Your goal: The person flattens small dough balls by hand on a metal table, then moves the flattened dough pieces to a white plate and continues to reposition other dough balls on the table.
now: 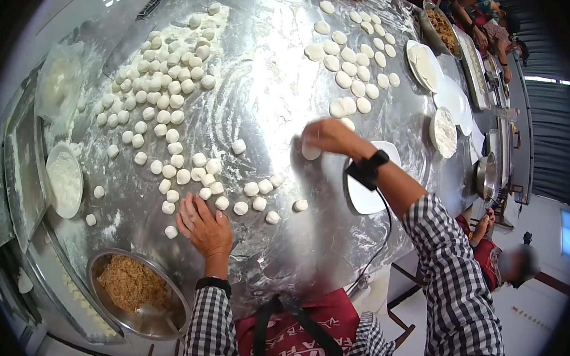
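Note:
My left hand (204,230) rests on the floury steel table (248,115) with its fingers spread, fingertips right at the nearest small white dough balls (200,173). My right hand (331,137), smeared by motion, is over the middle of the table. A flattened dough disc (311,151) shows partly under its fingers; I cannot tell whether they grip it. Several loose dough balls (259,203) lie between my hands. Beyond my right hand are many flattened dough rounds (350,69), spread toward the far right.
A metal bowl of brown crumbly filling (131,284) sits at the near left, below a bowl of flour (64,181). A white square plate (374,195) lies under my right forearm. Another flour bowl (444,132) stands to the right. Co-workers (484,22) are along the right side.

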Available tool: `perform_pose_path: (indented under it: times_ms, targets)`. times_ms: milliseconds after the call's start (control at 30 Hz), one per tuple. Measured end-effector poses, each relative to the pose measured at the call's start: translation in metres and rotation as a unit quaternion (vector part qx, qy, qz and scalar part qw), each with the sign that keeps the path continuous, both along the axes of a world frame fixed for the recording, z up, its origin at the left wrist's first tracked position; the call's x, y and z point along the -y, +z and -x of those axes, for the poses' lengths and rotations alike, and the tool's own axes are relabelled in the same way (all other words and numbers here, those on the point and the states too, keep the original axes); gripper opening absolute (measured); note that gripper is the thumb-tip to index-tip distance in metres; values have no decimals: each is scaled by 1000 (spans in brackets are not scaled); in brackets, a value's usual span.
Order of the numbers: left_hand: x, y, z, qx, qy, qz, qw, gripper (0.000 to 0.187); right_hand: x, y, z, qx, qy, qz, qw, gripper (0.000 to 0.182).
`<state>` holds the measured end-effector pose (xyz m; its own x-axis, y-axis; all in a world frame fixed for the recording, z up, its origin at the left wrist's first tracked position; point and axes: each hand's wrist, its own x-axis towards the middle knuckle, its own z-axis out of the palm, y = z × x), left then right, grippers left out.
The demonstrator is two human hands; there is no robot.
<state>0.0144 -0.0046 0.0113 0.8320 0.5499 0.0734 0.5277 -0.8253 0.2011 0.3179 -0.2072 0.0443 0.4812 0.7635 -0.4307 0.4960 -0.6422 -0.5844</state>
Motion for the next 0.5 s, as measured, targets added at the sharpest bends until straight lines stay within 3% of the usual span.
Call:
perform_pose_path:
  times_ms: [67,100,200,267,333,467,500]
  targets:
    - [0,0,0,-6,2,2,1000,57,-3,25,24,-162,50,72,983,28]
    - [-1,1,-1,-3,2,8,1000,57,-3,30,31,-209,21,110,971,29]
    - [0,0,1,-2,5,23,1000,57,-6,17,9,10,4,172,985,28]
    - [0,0,0,-1,5,21,1000,57,-2,14,-13,185,-100,-9,978,26]
    - [0,0,1,0,6,19,1000,57,-14,19,-22,227,-78,5,971,25]
    - [0,-2,1,3,8,9,1000,57,-72,11,37,86,-61,-120,987,35]
    - [0,-2,1,4,6,10,1000,58,-87,-15,51,143,5,-199,969,38]
